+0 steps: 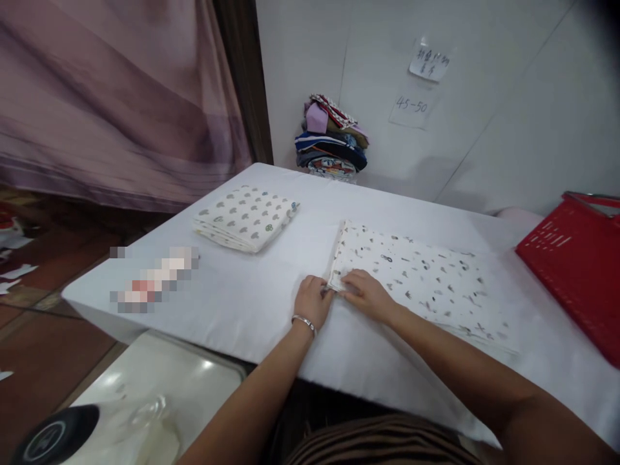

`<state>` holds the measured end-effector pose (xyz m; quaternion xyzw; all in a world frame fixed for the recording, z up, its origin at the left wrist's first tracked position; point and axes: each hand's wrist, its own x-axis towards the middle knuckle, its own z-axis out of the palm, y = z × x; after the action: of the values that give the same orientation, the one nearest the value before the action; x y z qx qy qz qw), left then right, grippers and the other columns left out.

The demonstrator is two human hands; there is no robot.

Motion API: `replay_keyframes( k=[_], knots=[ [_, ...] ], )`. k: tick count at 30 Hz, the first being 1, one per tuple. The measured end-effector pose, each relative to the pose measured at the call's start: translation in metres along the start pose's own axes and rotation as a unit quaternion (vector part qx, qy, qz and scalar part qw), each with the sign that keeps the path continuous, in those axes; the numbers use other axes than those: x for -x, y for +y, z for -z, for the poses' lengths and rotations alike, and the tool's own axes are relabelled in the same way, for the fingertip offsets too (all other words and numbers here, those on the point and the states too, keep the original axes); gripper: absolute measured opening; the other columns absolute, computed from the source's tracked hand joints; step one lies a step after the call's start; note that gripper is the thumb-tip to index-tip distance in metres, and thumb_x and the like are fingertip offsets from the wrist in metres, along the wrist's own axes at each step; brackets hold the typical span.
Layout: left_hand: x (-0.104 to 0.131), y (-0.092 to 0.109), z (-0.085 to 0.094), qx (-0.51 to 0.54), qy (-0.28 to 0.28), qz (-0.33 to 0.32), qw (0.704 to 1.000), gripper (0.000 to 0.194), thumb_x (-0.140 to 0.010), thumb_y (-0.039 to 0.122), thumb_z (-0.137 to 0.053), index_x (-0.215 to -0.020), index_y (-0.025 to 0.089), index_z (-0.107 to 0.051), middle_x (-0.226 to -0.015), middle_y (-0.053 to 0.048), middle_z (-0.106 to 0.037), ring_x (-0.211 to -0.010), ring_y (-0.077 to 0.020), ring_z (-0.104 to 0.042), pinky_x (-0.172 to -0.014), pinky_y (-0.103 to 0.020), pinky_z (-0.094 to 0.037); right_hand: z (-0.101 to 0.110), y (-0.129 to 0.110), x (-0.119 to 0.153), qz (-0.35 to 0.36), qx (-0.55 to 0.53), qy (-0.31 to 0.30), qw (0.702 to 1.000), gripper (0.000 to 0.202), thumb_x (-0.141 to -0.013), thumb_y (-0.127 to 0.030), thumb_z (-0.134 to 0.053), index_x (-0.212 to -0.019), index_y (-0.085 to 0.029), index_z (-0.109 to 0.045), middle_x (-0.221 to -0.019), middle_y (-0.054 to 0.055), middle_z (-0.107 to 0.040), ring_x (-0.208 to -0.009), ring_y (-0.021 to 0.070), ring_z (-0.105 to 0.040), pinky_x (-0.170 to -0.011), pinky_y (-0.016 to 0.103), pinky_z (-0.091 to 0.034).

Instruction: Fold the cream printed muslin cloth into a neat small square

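A white cloth with small dark prints [416, 274] lies folded in a long rectangle on the white-covered table [232, 290]. At its near left corner, my left hand [314, 298], with a bracelet on the wrist, has its fingers closed on the cloth's edge. Just right of it, my right hand [365, 294] rests on the same corner, fingers bent and pinching the cloth. To the left lies a second folded white cloth with grey and green prints [249, 218], touched by neither hand.
A red basket [576, 265] stands at the table's right end. Folded clothes [332, 139] are stacked against the wall at the back. A blurred-out item [159, 278] lies at the left. A pale surface with a black round object [61, 436] is at the lower left.
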<state>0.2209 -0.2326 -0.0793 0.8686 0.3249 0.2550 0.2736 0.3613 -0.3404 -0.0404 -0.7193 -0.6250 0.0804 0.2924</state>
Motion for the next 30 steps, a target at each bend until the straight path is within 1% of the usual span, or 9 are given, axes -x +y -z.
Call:
replay_keyframes(
  k=[3, 8, 12, 16, 19, 23, 26, 28, 30],
  knots=[
    [-0.001, 0.0, -0.001, -0.006, 0.0, 0.018, 1.0, 0.008, -0.074, 0.026, -0.061, -0.078, 0.02, -0.057, -0.085, -0.004, -0.056, -0.087, -0.0188, -0.053, -0.08, -0.032, -0.044, -0.007, -0.005, 0.002, 0.003, 0.033, -0.015, 0.999, 0.021, -0.083, -0.03, -0.057, -0.1, -0.019, -0.06, -0.093, 0.006, -0.059, -0.092, 0.0183, -0.051, -0.08, 0.03, -0.042],
    [-0.003, 0.0, 0.0, -0.007, -0.005, 0.043, 0.999, 0.008, -0.074, 0.027, -0.062, -0.072, 0.02, -0.057, -0.087, -0.003, -0.056, -0.086, -0.0179, -0.054, -0.077, -0.03, -0.044, -0.015, -0.003, -0.002, -0.01, 0.051, -0.019, 0.998, 0.018, -0.085, -0.023, -0.053, -0.1, -0.019, -0.061, -0.096, 0.005, -0.059, -0.093, 0.0166, -0.052, -0.079, 0.028, -0.041],
    [-0.002, 0.002, 0.003, 0.015, -0.012, 0.043, 0.999, 0.005, -0.075, 0.025, -0.06, -0.076, 0.02, -0.058, -0.088, -0.002, -0.058, -0.081, -0.0155, -0.055, -0.073, -0.028, -0.044, -0.018, -0.006, -0.002, -0.014, 0.041, 0.003, 0.999, 0.016, -0.088, -0.021, -0.048, -0.096, -0.019, -0.061, -0.092, 0.004, -0.059, -0.088, 0.0142, -0.052, -0.076, 0.025, -0.04],
    [-0.004, 0.003, 0.007, 0.047, -0.036, 0.082, 0.995, 0.003, -0.076, 0.023, -0.057, -0.078, 0.021, -0.058, -0.078, 0.001, -0.062, -0.072, -0.0136, -0.057, -0.068, -0.026, -0.043, -0.022, -0.01, 0.001, -0.018, 0.048, 0.016, 0.999, 0.013, -0.087, -0.019, -0.048, -0.093, -0.02, -0.06, -0.09, 0.003, -0.057, -0.088, 0.0143, -0.051, -0.075, 0.024, -0.038],
    [-0.006, 0.002, 0.01, 0.068, -0.048, 0.097, 0.992, 0.005, -0.076, 0.022, -0.056, -0.081, 0.022, -0.059, -0.077, 0.001, -0.065, -0.072, -0.0133, -0.059, -0.067, -0.025, -0.043, -0.024, -0.013, 0.001, -0.026, 0.053, 0.011, 0.998, 0.01, -0.086, -0.021, -0.05, -0.09, -0.02, -0.059, -0.089, 0.002, -0.056, -0.086, 0.0144, -0.05, -0.071, 0.024, -0.037],
    [-0.005, -0.001, 0.016, 0.094, -0.011, 0.131, 0.987, 0.014, -0.078, 0.019, -0.053, -0.09, 0.022, -0.06, -0.083, 0.001, -0.067, -0.076, -0.0125, -0.06, -0.072, -0.023, -0.044, -0.023, -0.014, -0.003, -0.041, 0.045, 0.005, 0.998, 0.009, -0.085, -0.025, -0.053, -0.081, -0.019, -0.058, -0.084, 0.001, -0.055, -0.081, 0.0135, -0.049, -0.069, 0.024, -0.035],
    [0.002, -0.001, 0.02, 0.069, 0.007, 0.151, 0.986, 0.013, -0.081, 0.027, -0.051, -0.087, 0.022, -0.062, -0.082, 0.0, -0.068, -0.074, -0.0132, -0.06, -0.07, -0.024, -0.044, -0.021, -0.015, -0.005, -0.047, 0.031, -0.002, 0.998, 0.01, -0.086, -0.023, -0.052, -0.081, -0.019, -0.059, -0.083, 0.001, -0.056, -0.081, 0.0127, -0.05, -0.07, 0.023, -0.034],
    [0.007, 0.002, 0.021, 0.049, -0.009, 0.139, 0.989, 0.018, -0.081, 0.035, -0.052, -0.087, 0.022, -0.063, -0.082, 0.0, -0.068, -0.073, -0.0139, -0.06, -0.069, -0.025, -0.043, -0.02, -0.015, -0.007, -0.051, 0.028, -0.008, 0.998, 0.011, -0.086, -0.022, -0.051, -0.082, -0.019, -0.06, -0.083, 0.001, -0.056, -0.081, 0.0124, -0.05, -0.071, 0.023, -0.034],
    [0.009, 0.006, 0.021, 0.035, -0.03, 0.125, 0.991, 0.02, -0.08, 0.038, -0.053, -0.087, 0.023, -0.064, -0.085, 0.0, -0.069, -0.074, -0.0142, -0.06, -0.069, -0.025, -0.043, -0.019, -0.017, -0.007, -0.059, 0.032, -0.016, 0.998, 0.011, -0.087, -0.023, -0.051, -0.082, -0.018, -0.061, -0.083, 0.001, -0.056, -0.081, 0.0125, -0.051, -0.07, 0.023, -0.035]
  ],
)
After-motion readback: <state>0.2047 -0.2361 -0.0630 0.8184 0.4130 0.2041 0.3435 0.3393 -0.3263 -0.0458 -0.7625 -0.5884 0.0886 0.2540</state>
